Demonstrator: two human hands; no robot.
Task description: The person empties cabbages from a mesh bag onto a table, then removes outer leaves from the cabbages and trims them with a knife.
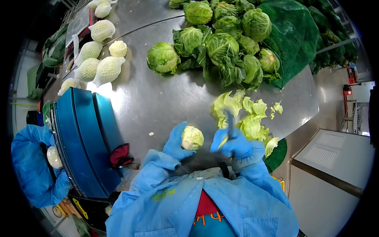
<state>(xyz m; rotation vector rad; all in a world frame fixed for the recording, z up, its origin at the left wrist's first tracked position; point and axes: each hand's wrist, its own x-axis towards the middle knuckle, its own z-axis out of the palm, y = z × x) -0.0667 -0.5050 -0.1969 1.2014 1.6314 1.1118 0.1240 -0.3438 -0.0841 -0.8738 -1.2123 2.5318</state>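
My left hand, in a blue glove, is wrapped round the left side of a trimmed pale cabbage over the steel table. To its right my right hand, also gloved in blue, is closed on a knife, whose blade is blurred and points away from me. A bit of pale yellow-green shows at its fingers. Just beyond the right hand lie loose cabbage leaves.
Whole green cabbages are heaped at the back beside a green net. Net-wrapped cabbages and a bare one lie left. A blue machine, dark red cloth and co-worker's sleeve are nearer.
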